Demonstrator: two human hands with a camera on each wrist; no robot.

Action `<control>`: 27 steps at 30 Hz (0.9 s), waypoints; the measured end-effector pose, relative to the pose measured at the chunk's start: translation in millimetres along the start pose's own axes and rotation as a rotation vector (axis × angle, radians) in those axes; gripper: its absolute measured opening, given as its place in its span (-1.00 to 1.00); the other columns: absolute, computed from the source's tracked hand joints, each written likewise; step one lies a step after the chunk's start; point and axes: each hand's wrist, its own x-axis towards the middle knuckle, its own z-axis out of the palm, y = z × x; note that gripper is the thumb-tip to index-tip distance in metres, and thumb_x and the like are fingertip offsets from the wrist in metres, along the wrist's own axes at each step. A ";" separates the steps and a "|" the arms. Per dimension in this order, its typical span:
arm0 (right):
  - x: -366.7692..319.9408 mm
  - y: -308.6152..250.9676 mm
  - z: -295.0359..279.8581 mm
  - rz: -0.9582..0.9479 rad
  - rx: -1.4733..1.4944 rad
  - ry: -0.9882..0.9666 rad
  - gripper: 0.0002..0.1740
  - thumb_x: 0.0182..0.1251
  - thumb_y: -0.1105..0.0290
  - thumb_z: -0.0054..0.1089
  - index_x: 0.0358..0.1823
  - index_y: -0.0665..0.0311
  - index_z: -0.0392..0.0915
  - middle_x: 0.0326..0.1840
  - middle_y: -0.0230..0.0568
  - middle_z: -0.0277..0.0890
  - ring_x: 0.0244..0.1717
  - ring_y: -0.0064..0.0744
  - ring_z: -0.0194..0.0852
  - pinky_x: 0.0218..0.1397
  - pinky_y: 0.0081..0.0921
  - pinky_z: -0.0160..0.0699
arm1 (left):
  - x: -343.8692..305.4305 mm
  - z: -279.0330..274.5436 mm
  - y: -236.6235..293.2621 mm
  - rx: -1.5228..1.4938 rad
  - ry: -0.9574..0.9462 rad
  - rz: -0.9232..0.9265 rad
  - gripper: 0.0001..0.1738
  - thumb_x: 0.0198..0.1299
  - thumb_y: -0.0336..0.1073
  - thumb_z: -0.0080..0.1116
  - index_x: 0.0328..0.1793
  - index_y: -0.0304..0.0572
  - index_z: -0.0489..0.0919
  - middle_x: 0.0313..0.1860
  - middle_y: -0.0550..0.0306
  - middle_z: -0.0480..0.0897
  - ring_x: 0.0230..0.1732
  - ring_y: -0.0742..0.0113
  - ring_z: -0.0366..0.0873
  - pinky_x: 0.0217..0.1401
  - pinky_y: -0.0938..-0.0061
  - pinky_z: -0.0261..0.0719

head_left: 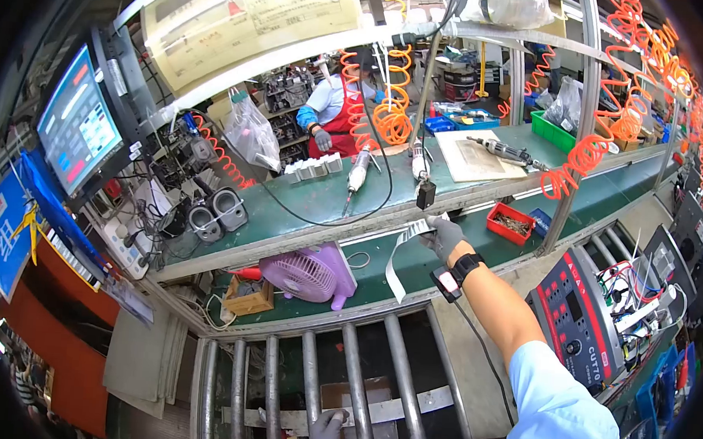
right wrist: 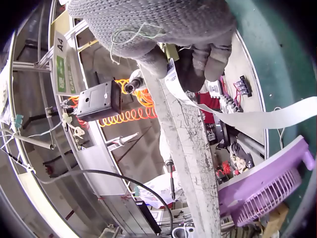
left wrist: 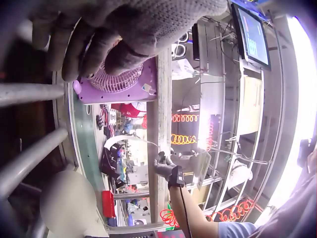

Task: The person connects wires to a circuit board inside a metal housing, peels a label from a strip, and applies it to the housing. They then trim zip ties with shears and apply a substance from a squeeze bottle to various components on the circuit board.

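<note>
My right hand [head_left: 448,240], in a grey knit glove, pinches one end of a long white strip [head_left: 398,267]. The strip hangs down in a curve beside the shelf edge. In the right wrist view the strip [right wrist: 267,120] runs out from between thumb and fingers, close by the scuffed metal edge [right wrist: 190,163]. My left hand [head_left: 328,433], gloved too, is low over the roller conveyor [head_left: 355,381]. Its fingers [left wrist: 91,47] hang loosely bent with nothing between them in the left wrist view, and the purple fan [left wrist: 119,91] shows behind them.
A purple fan [head_left: 304,274] and a red bin of small parts [head_left: 512,224] stand on the lower green shelf. Screwdrivers [head_left: 358,174] and coiled orange hoses hang over the bench. A CUT70 machine panel [head_left: 575,322] is at right. Another person [head_left: 334,110] works opposite.
</note>
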 end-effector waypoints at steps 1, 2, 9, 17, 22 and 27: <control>-1.6 -0.6 -0.3 -0.003 -0.001 -0.010 -0.89 0.25 0.33 0.13 -0.22 0.12 0.50 -0.35 -0.38 0.55 -0.38 -0.43 0.53 -0.37 -0.39 0.53 | -1.8 0.0 0.6 -0.017 -0.003 0.008 -0.72 0.14 -0.30 0.06 -0.13 -0.38 0.58 -0.24 0.02 0.65 -0.24 0.35 0.55 -0.10 0.52 0.45; -2.6 -0.5 -0.7 0.010 -0.013 -0.005 -0.83 0.27 0.34 0.06 -0.13 0.14 0.47 -0.23 -0.30 0.52 -0.27 -0.37 0.50 -0.23 -0.34 0.51 | -2.0 -2.8 -2.8 -0.021 0.004 0.014 -0.72 0.14 -0.30 0.06 -0.13 -0.38 0.58 -0.24 0.02 0.65 -0.24 0.35 0.55 -0.10 0.52 0.45; -41.4 14.0 -11.2 -0.012 0.096 -0.271 -0.80 0.28 0.38 0.02 -0.07 0.16 0.37 -0.14 -0.28 0.49 -0.15 -0.31 0.52 -0.08 -0.28 0.56 | -9.4 -11.3 -15.5 0.275 -0.004 0.118 -0.62 0.13 -0.20 0.13 -0.02 -0.32 0.57 -0.21 0.04 0.64 -0.12 0.33 0.55 -0.02 0.50 0.46; -256.9 107.1 -40.4 -0.342 -0.746 -0.707 -0.87 0.06 0.44 0.19 -0.36 0.33 0.53 -0.46 -0.25 0.52 -0.36 -0.38 0.52 -0.26 -0.48 0.51 | -52.0 38.1 67.0 0.531 0.007 0.722 -0.55 0.21 -0.08 0.03 0.15 -0.14 0.47 0.07 -0.05 0.52 0.14 0.02 0.42 0.19 0.28 0.34; -338.7 100.1 -51.1 0.169 -0.644 -0.509 -0.89 0.09 0.42 0.26 -0.43 0.31 0.57 -0.48 -0.38 0.54 -0.44 -0.61 0.44 -0.34 -0.59 0.40 | -77.7 57.3 63.2 0.503 -0.284 0.691 -0.58 0.26 -0.05 -0.05 0.08 -0.17 0.49 -0.06 -0.03 0.57 0.03 0.02 0.48 0.10 0.24 0.37; -382.8 90.7 -54.9 0.047 -0.635 -0.447 -0.90 0.09 0.43 0.25 -0.46 0.29 0.54 -0.51 -0.41 0.51 -0.47 -0.65 0.41 -0.39 -0.62 0.38 | -128.1 63.3 88.9 0.474 -0.420 0.546 -0.64 0.27 -0.08 -0.06 0.02 -0.16 0.49 -0.21 -0.06 0.60 -0.14 0.04 0.55 -0.06 0.30 0.45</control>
